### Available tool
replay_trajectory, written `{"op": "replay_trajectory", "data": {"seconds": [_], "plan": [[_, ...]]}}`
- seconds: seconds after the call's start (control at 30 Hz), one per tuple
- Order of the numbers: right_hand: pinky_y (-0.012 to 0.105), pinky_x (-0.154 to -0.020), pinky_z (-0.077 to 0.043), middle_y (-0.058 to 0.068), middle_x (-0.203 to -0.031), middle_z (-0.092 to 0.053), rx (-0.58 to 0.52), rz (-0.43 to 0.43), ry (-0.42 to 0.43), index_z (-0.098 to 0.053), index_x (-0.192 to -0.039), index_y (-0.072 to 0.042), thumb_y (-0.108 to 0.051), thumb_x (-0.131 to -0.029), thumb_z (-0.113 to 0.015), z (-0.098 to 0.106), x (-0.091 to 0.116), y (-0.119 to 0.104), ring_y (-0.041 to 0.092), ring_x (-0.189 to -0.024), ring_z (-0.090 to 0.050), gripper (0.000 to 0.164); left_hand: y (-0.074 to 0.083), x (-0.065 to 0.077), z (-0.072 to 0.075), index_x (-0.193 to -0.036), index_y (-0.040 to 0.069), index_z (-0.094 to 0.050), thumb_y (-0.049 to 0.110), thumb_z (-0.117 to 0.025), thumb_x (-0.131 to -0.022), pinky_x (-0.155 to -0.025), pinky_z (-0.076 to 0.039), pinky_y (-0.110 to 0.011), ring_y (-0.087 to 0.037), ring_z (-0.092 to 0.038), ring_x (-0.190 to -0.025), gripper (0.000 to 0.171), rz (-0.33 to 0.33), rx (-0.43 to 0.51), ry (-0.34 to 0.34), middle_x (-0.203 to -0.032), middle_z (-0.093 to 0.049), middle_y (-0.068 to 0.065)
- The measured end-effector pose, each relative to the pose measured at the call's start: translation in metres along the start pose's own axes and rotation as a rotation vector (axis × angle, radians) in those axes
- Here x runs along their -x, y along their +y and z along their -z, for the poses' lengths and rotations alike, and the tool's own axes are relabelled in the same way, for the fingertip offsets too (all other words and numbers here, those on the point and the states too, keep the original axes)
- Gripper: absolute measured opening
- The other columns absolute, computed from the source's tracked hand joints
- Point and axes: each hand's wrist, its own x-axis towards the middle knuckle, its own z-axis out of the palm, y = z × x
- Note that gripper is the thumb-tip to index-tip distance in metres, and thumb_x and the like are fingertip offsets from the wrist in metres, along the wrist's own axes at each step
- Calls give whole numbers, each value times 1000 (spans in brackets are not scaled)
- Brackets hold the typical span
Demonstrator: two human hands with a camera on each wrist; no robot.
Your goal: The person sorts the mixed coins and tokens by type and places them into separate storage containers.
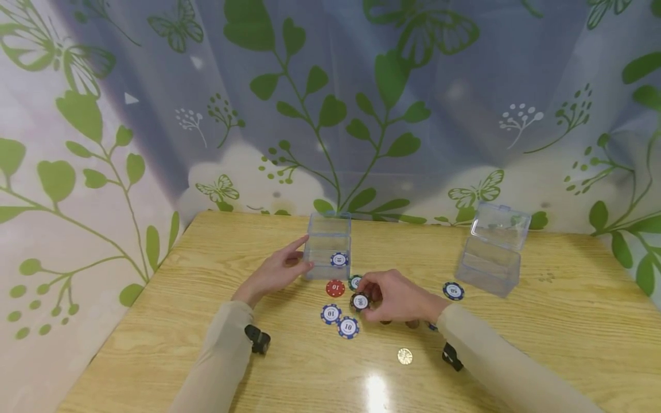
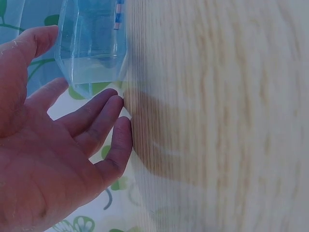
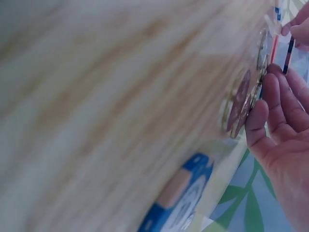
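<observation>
My right hand point(image 1: 392, 293) pinches a black poker chip point(image 1: 360, 301) marked 100, held edge-on in the right wrist view between thumb and fingers. Beside the near clear plastic box point(image 1: 327, 272) is my left hand point(image 1: 276, 269), its fingers loosely extended along the box's left side. That box stands with its lid raised and a blue-and-white chip point(image 1: 339, 260) marked 10 inside. Just in front of it lie a red chip point(image 1: 335, 288) and a green chip point(image 1: 354, 281), the latter partly hidden by my right hand. Two blue-and-white chips point(image 1: 331, 314) overlap nearer to me.
A second clear box point(image 1: 488, 269), its lid open, stands on the wooden table point(image 1: 248, 373) to the right. Near it lies a blue chip point(image 1: 454, 291) marked 50. A gold coin point(image 1: 405, 356) lies in front, and several coins point(image 3: 239, 101) lie below my right hand.
</observation>
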Motion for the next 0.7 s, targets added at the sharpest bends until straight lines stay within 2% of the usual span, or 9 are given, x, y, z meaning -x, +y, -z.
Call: {"op": "replay_trajectory", "data": {"seconds": [0.47,0.7], "plan": [[22,-66,-54,-5,-86,-63,-131,-60,62,-61,-103,-19,-18,-72,-76,6,-2,1,10,-75,-60,35,-3,-1,-1,-149,35,-23,48,-60,-88,-110,-32,-53,-31,-47,-130,73,0,6,-2,-143,-48,-11],[22,-58,-52,-5,-84,-63,-94,0,164,-61,-102,-19,-19,-73,-75,20,-8,0,12,-73,-60,33,0,0,-1,-149,37,-23,43,-60,-90,-109,-33,-54,-31,-46,-131,70,16,5,2,-144,-46,-12]]}}
